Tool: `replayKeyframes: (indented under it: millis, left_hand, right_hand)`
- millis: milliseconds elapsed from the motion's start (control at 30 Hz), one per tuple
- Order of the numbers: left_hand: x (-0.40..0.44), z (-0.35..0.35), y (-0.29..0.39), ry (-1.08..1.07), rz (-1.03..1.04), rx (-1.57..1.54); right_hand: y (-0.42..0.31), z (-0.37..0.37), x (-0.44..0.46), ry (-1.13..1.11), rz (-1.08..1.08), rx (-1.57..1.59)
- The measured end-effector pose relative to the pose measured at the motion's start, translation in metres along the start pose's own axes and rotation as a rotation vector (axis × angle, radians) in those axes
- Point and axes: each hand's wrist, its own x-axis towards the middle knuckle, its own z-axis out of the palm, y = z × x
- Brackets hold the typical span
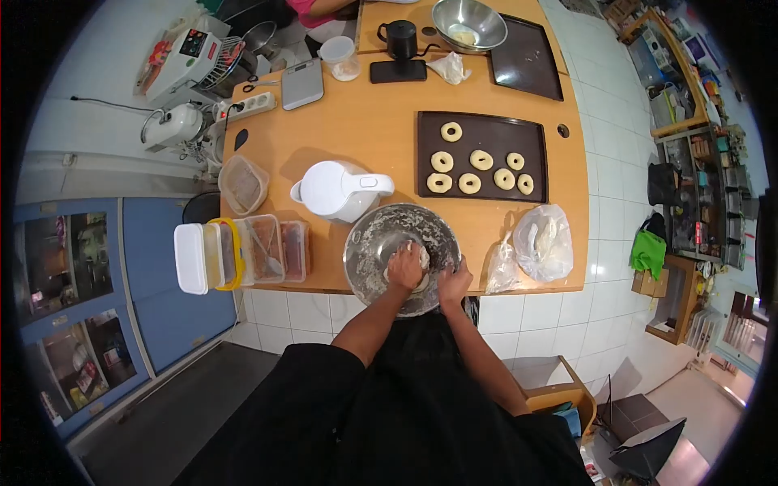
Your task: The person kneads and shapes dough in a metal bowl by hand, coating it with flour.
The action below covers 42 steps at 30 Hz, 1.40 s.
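Note:
A steel mixing bowl (370,247) stands at the table's front edge, its inner wall smeared with flour and bits of dough. Inside it, my left hand (404,267) has its fingers curled into a pale lump of dough (424,258), which the hand partly covers. My right hand (455,283) grips the bowl's rim on the right side, fingers closed over it. Just behind the bowl is a white pitcher (336,190) with a handle. To the back right, a dark baking tray (535,138) carries several ring-shaped pieces of dough (481,159).
Plastic containers (263,247) line the table's front left. Plastic bags (544,243) lie at the front right. Farther back are a scale (302,84), a phone (398,71), a black kettle (400,39), another steel bowl (470,23) and a second tray (525,61). Someone's pink sleeve (308,12) shows at the far edge.

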Motion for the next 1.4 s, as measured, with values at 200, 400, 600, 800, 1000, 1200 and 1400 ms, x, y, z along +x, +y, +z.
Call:
replayKeyframes:
  millis: [200, 400, 600, 800, 1000, 1200, 1400]
  left_hand:
    - [0.026, 0.015, -0.005, -0.046, -0.043, 0.081]
    - [0.042, 0.01, 0.001, 0.055, -0.214, -0.064]
    - [0.048, 0.059, -0.026, 0.394, -0.376, -0.34]
    - [0.038, 0.024, -0.049, 0.22, -0.373, -0.949]
    - [0.006, -0.032, -0.017, 0.082, -0.229, -0.152]
    - [-0.01, -0.044, -0.019, -0.098, -0.197, -0.105]
    - [-0.013, -0.063, -0.057, -0.206, -0.025, -0.198]
  right_hand:
    - [-0.003, -0.005, -0.003, -0.028, 0.019, -0.043]
    - [0.0, -0.007, -0.004, -0.029, 0.018, -0.063]
    - [0.004, -0.001, -0.005, 0.049, -0.041, -0.034]
    - [0.002, -0.004, -0.007, -0.015, 0.058, 0.003]
    - [-0.007, -0.005, -0.016, -0.027, 0.049, -0.021]
    - [-0.004, -0.003, -0.018, 0.049, 0.03, -0.067]
    - [-0.007, -0.007, -0.012, 0.045, 0.074, -0.093]
